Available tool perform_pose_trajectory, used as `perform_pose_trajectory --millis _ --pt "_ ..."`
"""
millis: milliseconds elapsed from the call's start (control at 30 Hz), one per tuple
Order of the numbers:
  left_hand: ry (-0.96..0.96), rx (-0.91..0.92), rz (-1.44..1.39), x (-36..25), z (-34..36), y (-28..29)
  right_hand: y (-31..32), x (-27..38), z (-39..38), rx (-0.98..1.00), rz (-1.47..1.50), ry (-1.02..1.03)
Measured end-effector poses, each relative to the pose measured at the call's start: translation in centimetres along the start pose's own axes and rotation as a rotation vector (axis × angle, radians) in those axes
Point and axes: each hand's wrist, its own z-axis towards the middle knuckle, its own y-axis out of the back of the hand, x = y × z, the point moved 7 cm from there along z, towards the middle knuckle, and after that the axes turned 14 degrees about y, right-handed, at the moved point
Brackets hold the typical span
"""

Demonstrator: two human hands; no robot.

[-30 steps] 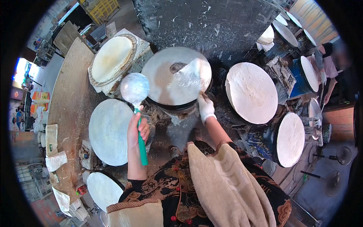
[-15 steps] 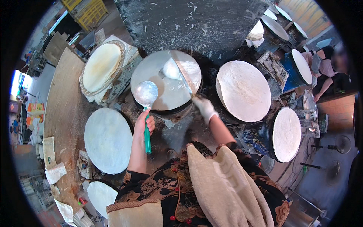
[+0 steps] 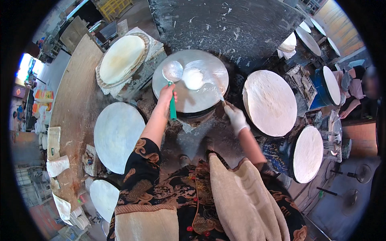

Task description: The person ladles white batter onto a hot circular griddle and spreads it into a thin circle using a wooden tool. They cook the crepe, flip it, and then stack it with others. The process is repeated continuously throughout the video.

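Green-handled ladle (image 3: 173, 71) tight in left hand (image 3: 167, 94), scraper (image 3: 222, 97) tight in right hand (image 3: 236, 117), white blob (image 3: 193, 78) between, on griddle (image 3: 181, 103).

Glare whitens a far-left opening (image 3: 26, 65) (fisheye edges bend strongly).

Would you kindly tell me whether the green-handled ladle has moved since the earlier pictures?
Yes: judged against the round griddle, the green-handled ladle in the left hand has moved rightward and toward the griddle's far side.
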Motion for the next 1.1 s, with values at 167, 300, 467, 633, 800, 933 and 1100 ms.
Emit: perform_pose_trajectory --millis 167,300,467,633,800,933,1100 --pt "-0.077 -0.037 0.031 1.2 -0.6 -2.0 -9.4 -1.5 -3.1 -0.053 -0.212 0.012" --pt "-0.085 -0.083 -0.043 1.5 -1.1 -2.9 -8.4 1.4 0.7 0.14 0.143 -0.23" --pt "-0.049 -0.083 -0.171 2.6 -1.2 -4.5 -7.9 -0.3 0.8 0.056 -0.101 0.072" --pt "0.298 0.513 -0.794 2.0 -1.3 -3.5 -7.4 4.0 0.6 0.183 -0.153 -0.047" --pt "0.039 0.424 -0.428 1.1 -7.6 -2.5 -5.0 6.3 1.4 0.002 -0.125 0.159" --pt "0.214 0.528 -0.469 0.6 -8.4 -4.5 -8.9 0.9 -2.6 0.347 -0.227 0.228" --pt "0.167 0.685 -0.558 -0.1 -11.8 -3.4 -6.3 3.0 -2.7 0.036 -0.19 0.169"
